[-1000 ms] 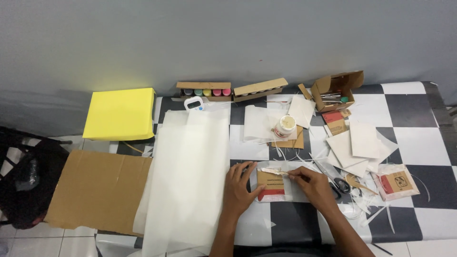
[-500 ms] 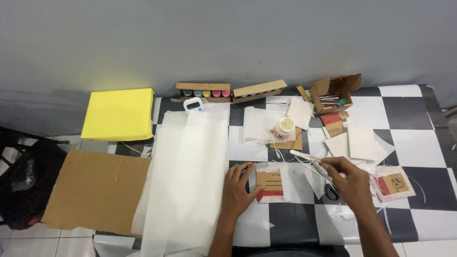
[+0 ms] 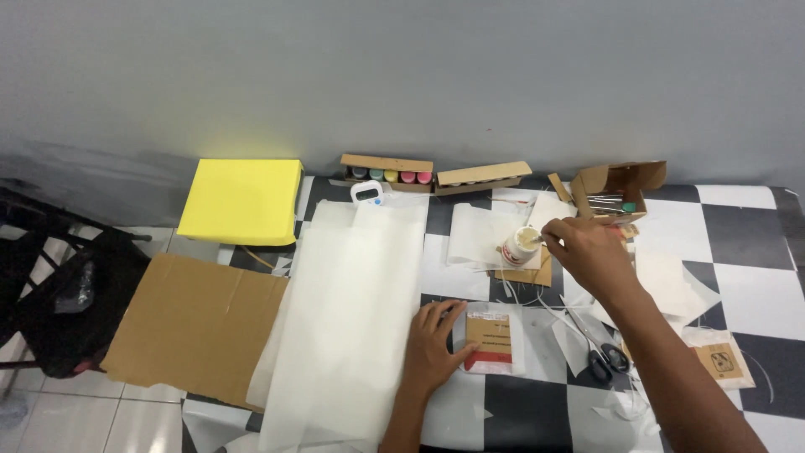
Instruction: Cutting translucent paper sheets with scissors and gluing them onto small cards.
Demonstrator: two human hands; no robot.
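While the small brown and red packet lies flat in the lower middle of the frame, on a clear sleeve over the checkered table, I press its left edge with the left hand, fingers spread and flat, gripping nothing. It looks like thin card, brown on top with a red band below, and it sits straight, not tilted.

Up and to the right, the right hand reaches to the small white glue pot; its fingers are pinched on a thin stick whose tip is at the pot's mouth. I judge the step in hand is taking glue. The next move calls, I think, for carrying the stick down to the packet without dripping, while the left hand stays firm.

Scissors lie just right of the packet. Further out are a long white paper sheet, a cardboard piece, a yellow box at upper left, and an open carton.
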